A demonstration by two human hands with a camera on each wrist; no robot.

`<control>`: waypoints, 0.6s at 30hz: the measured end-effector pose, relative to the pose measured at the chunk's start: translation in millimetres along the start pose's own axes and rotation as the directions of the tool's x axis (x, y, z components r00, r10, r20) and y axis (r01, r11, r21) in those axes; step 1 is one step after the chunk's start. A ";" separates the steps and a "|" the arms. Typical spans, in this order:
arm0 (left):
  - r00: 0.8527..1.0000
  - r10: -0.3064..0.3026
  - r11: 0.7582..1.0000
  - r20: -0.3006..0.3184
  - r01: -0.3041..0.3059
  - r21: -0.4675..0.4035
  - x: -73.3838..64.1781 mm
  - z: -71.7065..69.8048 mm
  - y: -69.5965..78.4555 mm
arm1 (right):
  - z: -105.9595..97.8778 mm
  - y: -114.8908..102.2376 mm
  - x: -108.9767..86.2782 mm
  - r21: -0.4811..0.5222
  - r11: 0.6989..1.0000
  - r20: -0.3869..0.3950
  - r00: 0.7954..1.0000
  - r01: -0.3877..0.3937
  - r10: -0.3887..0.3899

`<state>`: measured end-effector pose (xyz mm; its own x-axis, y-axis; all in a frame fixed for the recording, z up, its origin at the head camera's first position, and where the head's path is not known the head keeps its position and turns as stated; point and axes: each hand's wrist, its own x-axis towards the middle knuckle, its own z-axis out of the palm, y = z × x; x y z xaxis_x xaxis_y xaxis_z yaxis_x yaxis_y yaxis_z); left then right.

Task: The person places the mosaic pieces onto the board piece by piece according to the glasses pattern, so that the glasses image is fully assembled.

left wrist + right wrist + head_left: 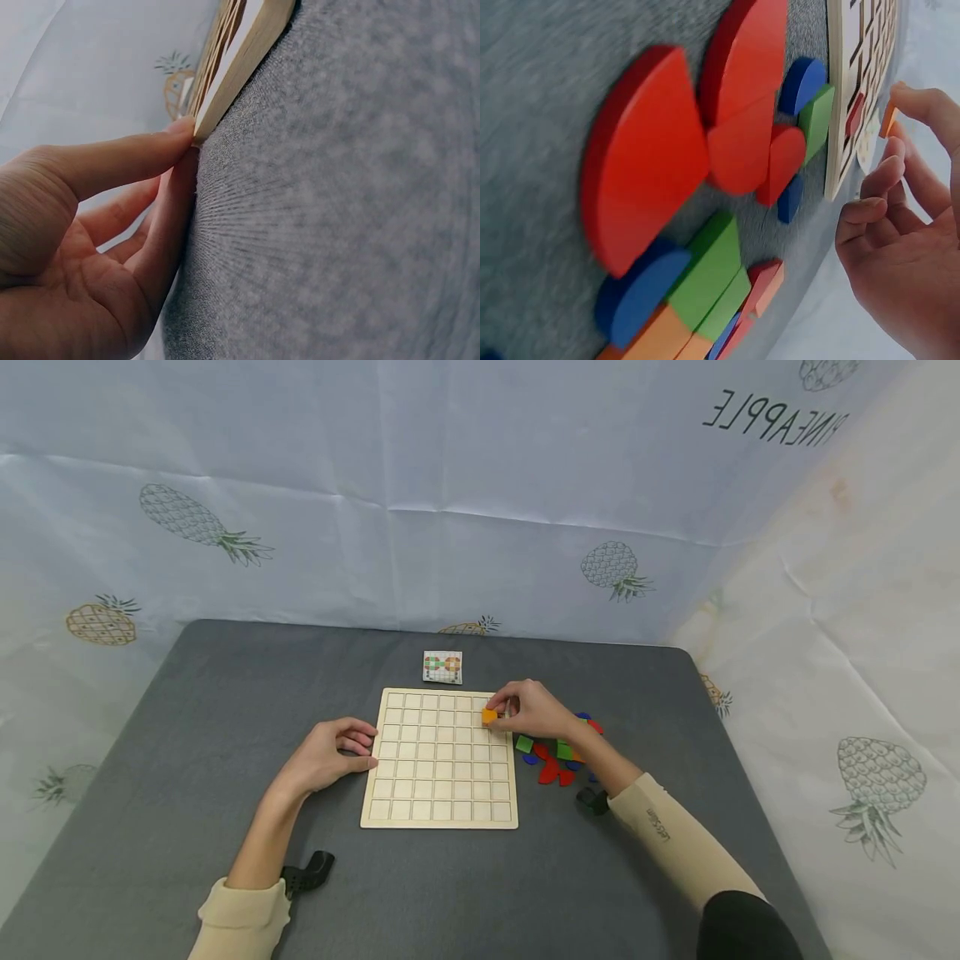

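A pale wooden grid board (438, 760) lies flat on the grey table. My left hand (322, 758) rests at its left edge, thumb and fingertips touching the rim, fingers not closed round it; the left wrist view shows the thumb tip right at the wooden edge (244, 71). Over the upper right squares, my right hand (536, 710) pinches a small orange block (489, 716) between thumb and finger. The right wrist view shows this orange block (889, 120) on edge, and a red piece (855, 114) overlapping the grid. My right hand partly hides that corner.
Right of the board lies a loose pile of coloured blocks: red quarter-round pieces (645, 157), green blocks (524, 743) and blue half-rounds (641, 289). A small printed pattern card (442, 667) lies beyond the board. Pineapple-print cloth (450, 485) hangs behind the table.
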<state>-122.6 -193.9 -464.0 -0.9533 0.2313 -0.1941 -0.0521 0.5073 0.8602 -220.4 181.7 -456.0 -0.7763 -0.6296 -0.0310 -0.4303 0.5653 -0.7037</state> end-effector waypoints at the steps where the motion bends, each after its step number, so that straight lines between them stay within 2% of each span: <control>1: 1.000 0.000 1.000 0.000 0.000 0.001 0.1 0.0 -0.1 | 1.3 -0.5 1.7 0.000 1.000 0.004 1.000 0.003 -0.003; 7: 1.000 -0.008 1.000 -0.001 0.008 -0.001 0.2 0.2 0.4 | 7.5 -4.9 9.2 -0.035 0.999 0.031 1.000 0.005 -0.004; 14: 1.000 -0.016 1.000 -0.003 0.016 -0.001 0.0 0.6 1.5 | 11.0 -10.0 12.0 -0.060 0.997 0.049 0.997 -0.055 0.058; 18: 1.000 -0.017 1.000 -0.004 0.017 -0.002 -0.1 0.5 1.6 | 11.3 -10.1 12.0 -0.062 0.996 0.047 0.997 -0.061 0.064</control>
<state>-122.4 -192.7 -462.8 -0.9534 0.2198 -0.2069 -0.0688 0.5094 0.8578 -220.1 162.5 -457.3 -0.7796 -0.6167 -0.1090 -0.4103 0.6344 -0.6551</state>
